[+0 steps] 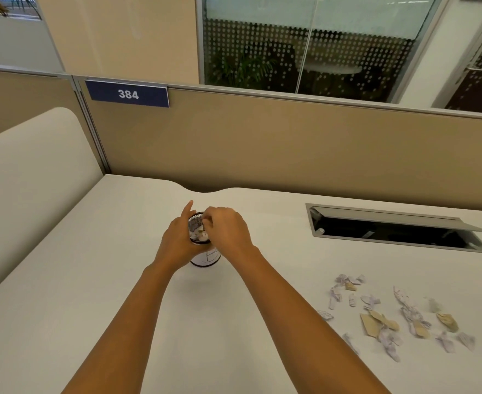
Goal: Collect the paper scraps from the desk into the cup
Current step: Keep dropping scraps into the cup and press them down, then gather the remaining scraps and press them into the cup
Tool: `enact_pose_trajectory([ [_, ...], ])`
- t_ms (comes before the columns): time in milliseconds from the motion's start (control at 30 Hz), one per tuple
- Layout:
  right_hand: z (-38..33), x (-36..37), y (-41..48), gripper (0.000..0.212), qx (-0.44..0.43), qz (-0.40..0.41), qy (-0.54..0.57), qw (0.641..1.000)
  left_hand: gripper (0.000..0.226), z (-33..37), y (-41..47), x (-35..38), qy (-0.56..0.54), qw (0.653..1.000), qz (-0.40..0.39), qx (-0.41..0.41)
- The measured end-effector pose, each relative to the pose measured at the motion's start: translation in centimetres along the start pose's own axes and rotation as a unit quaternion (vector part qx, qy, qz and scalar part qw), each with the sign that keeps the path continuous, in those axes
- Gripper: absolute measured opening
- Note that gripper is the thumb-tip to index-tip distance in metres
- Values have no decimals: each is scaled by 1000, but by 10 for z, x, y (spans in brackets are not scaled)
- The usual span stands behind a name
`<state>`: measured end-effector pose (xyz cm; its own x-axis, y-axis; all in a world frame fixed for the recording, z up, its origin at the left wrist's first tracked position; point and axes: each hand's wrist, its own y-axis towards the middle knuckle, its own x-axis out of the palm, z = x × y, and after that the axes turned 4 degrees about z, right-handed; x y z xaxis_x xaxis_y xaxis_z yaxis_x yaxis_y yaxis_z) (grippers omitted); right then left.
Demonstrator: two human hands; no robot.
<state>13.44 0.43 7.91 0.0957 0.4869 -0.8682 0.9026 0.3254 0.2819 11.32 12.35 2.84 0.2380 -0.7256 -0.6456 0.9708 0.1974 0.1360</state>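
Note:
A black mesh cup (205,258) with a white label stands in the middle of the pale desk (92,280). White and tan scraps show inside its mouth. My left hand (177,240) wraps the cup's left side, index finger raised. My right hand (227,230) hovers over the rim with fingertips pinched together at the opening; whether a scrap is between them is hidden. A loose spread of white and tan paper scraps (399,317) lies on the desk at the right.
An open cable hatch (399,231) with a raised grey lid is set into the desk at the back right. A tan partition (291,149) with a "384" sign (128,94) bounds the far edge. A cream side panel (29,177) rises on the left.

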Motion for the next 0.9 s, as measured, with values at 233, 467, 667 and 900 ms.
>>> enact_pose_trajectory([
  [233,50,-42,-31,24,85,60,59,993,84,32,-20,9,56,997,46,29],
  [467,128,-74,-84,24,174,63,77,980,49,79,-61,52,18,993,55,102],
  [667,199,-89,-129,32,222,7,34,974,44,112,-97,118,32,994,-23,105],
  [900,254,-86,-156,52,189,-134,-36,972,57,129,-135,187,104,983,-141,49],
])
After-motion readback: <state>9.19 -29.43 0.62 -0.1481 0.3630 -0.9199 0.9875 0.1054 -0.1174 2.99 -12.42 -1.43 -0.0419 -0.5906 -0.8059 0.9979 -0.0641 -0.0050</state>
